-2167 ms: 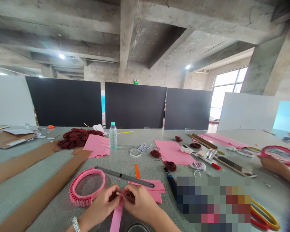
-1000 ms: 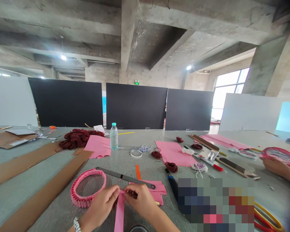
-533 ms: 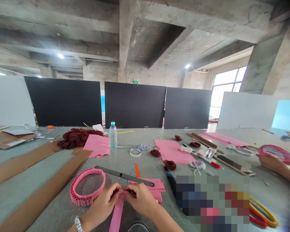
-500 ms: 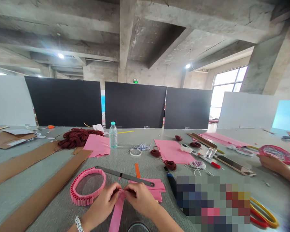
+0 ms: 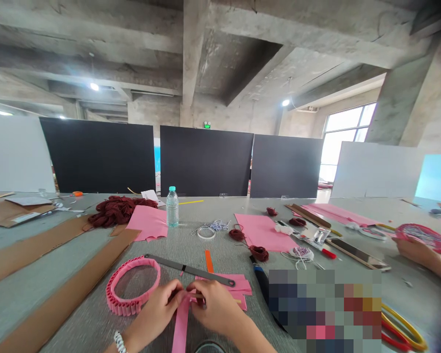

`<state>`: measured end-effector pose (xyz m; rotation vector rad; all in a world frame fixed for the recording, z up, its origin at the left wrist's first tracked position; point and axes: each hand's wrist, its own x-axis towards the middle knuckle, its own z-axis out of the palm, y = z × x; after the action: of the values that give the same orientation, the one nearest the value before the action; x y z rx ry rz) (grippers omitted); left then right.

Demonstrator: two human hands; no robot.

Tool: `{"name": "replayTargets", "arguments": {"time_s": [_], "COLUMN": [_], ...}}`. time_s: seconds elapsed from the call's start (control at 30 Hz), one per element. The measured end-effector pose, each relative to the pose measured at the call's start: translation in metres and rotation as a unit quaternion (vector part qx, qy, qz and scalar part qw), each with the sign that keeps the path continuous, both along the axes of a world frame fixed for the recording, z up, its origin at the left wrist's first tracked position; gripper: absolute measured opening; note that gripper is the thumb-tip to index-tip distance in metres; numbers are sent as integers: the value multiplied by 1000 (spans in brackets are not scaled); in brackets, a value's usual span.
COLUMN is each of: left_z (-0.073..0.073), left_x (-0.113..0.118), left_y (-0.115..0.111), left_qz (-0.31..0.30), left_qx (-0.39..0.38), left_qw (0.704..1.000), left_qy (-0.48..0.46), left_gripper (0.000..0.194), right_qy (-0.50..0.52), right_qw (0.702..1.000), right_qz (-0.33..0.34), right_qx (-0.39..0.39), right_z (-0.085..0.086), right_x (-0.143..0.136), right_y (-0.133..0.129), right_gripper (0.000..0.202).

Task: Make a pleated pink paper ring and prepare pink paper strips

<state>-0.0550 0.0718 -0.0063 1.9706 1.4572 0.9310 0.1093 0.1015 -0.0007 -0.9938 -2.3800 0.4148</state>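
A pink strip (image 5: 181, 326), of fabric or paper, hangs from the fingers of my left hand (image 5: 167, 301), which pinches its upper end. Close beside it, my right hand (image 5: 215, 304) is closed around a thin wooden stick (image 5: 196, 295), whose tip points at the pinched end of the strip. Left of my hands lies a pink pleated ring (image 5: 123, 306). Behind them a grey metal strip (image 5: 169, 262) rests slantwise, partly over a stack of pink pieces (image 5: 242, 284). An orange strip (image 5: 208, 261) lies behind that.
A water bottle (image 5: 172, 211) stands beyond, near dark red yarn (image 5: 119, 211) and a pink sheet (image 5: 266, 233). Long cardboard strips (image 5: 73, 289) lie at left. A phone (image 5: 356, 252) and another person's hand (image 5: 415, 250) are at right. Part of the right foreground is pixelated.
The wooden stick now shows between my hands, in my right fingers. The pink strip hangs more upright and slightly further right. My left hand still pinches its end.
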Motion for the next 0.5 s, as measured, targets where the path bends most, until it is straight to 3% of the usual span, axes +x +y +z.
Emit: {"name": "replayTargets", "arguments": {"time_s": [0.17, 0.27, 0.33, 0.4, 0.5], "left_z": [4, 7, 8, 8, 8], "left_x": [-3, -6, -5, -4, -1], "left_y": [2, 3, 3, 2, 0], "left_qz": [27, 29, 13, -8, -32], "left_qx": [16, -2, -31, -62, -89], "left_qw": [999, 998, 996, 991, 982], "left_qy": [-20, -53, -85, -120, -164], "left_gripper": [30, 31, 31, 30, 29], "right_qy": [-43, 72, 193, 291, 367], "right_qw": [998, 995, 965, 910, 853], "right_qz": [-39, -40, 10, 66, 96], "right_qx": [27, -62, -179, -286, -358], "right_z": [2, 4, 4, 2, -4], "right_x": [12, 12, 7, 0, -8], "right_y": [9, 13, 14, 13, 12], "right_gripper": [11, 13, 12, 18, 27]}}
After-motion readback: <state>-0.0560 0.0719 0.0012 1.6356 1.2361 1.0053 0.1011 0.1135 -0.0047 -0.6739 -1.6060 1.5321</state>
